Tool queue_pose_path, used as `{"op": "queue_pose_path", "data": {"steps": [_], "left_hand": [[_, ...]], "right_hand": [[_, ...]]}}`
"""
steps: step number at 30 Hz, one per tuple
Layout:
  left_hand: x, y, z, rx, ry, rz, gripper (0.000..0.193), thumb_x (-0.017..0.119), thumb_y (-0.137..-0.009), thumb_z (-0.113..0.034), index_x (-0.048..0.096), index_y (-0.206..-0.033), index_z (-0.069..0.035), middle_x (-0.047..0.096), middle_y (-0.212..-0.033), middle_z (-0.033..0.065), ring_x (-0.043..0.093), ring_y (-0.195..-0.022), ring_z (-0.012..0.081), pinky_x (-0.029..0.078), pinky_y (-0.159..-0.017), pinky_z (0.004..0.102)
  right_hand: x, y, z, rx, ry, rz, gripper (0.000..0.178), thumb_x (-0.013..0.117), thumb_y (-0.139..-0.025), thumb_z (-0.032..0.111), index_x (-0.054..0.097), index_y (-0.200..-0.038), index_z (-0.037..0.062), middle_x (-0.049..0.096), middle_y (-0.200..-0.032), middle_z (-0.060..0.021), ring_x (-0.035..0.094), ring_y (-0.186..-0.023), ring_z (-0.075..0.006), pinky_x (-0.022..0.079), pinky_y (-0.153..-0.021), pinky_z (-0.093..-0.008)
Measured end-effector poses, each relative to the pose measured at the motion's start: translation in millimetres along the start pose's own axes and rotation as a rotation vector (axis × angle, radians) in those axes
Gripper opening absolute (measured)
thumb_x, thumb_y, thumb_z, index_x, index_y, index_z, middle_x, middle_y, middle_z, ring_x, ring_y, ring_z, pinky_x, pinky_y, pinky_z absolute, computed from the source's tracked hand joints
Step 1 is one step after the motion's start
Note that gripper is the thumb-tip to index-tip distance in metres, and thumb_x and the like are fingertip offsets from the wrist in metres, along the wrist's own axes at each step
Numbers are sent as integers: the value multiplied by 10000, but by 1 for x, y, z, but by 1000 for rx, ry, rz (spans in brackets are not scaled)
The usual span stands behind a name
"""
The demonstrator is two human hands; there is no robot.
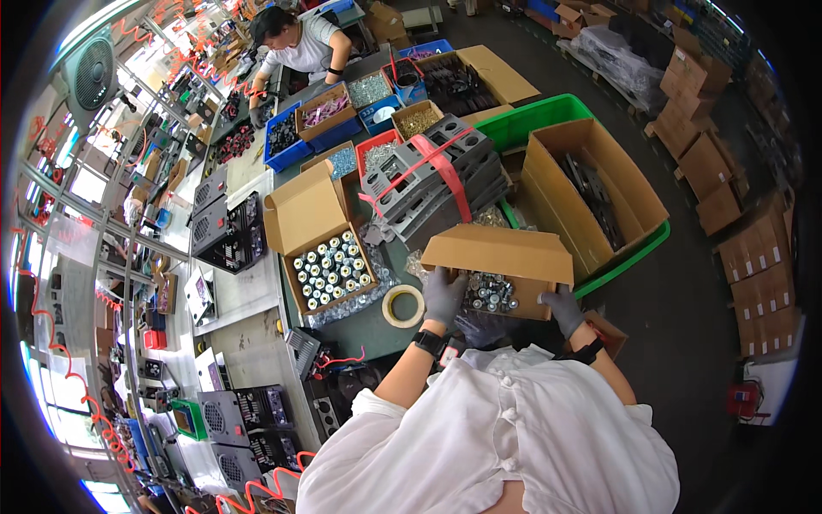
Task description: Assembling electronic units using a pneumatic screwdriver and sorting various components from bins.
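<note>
Between my two grey-gloved hands is a cardboard box [533,295] with its flap raised on the far side. Loose round metal parts [488,293] lie inside it. My left hand [443,295] grips the box's left side, and my right hand [562,310] holds its right edge near the front corner. To the left, an open carton [304,218] holds upright cylindrical parts [332,271] in rows. A roll of tape [402,306] lies between that carton and my left hand. Beyond the held box, grey metal panels [432,184] are stacked and bound with pink tape.
A green bin [548,111] with a tall cardboard box [634,184] stands to the right. Blue trays of small parts [287,141] line the far bench, where a person [304,47] works. Black-and-grey metal cases [227,227] sit along the line at left. Cartons [749,265] are piled far right.
</note>
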State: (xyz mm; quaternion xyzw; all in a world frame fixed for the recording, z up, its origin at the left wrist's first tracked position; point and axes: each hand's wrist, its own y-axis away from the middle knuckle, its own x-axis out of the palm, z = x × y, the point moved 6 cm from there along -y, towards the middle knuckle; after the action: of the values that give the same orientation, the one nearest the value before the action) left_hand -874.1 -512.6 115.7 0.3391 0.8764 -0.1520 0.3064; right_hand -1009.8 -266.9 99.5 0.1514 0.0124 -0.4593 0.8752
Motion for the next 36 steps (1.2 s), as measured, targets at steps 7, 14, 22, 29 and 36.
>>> {"op": "queue_pose_path", "data": {"steps": [7,14,22,29,36], "left_hand": [[-8,-5,0,-211,654,412,470,669,-801,-190,553,-1218,-7,651,-1083,106,617,-990,197,474,-875,307],[-58,9,-82,-294,1477,598,318,578,-838,-202,552,-1102,-28,620,-978,61,608,-899,170,512,-817,322],[-176,-177,-58,543,631,-56,231,499,-773,107,538,-917,-70,533,-881,27,499,-827,125,417,-759,248],[-169,-363,48,169,1210,134,311,711,-650,-20,570,-926,-41,561,-894,82,553,-867,218,476,-804,321],[-109,-398,129,373,287,-132,170,510,-790,-191,570,-771,-33,547,-799,75,506,-810,195,422,-733,332]], "right_hand": [[-16,4,54,-11,-334,50,754,543,-609,57,404,-1344,-40,556,-1141,-90,539,-1004,-190,445,-849,-269],[-9,5,177,-222,-402,105,668,586,-810,303,386,-1371,0,535,-1232,-135,569,-1037,-221,479,-854,-304],[-33,9,199,-157,-378,-152,581,518,-911,433,424,-1356,70,586,-1078,-68,608,-830,-144,507,-604,-256],[-55,77,105,26,-324,-485,382,540,-915,298,541,-1192,34,610,-908,-69,605,-682,-133,494,-532,-243],[-57,127,58,144,-459,-641,337,548,-908,274,560,-1156,46,611,-860,-61,598,-650,-141,499,-527,-256]]}}
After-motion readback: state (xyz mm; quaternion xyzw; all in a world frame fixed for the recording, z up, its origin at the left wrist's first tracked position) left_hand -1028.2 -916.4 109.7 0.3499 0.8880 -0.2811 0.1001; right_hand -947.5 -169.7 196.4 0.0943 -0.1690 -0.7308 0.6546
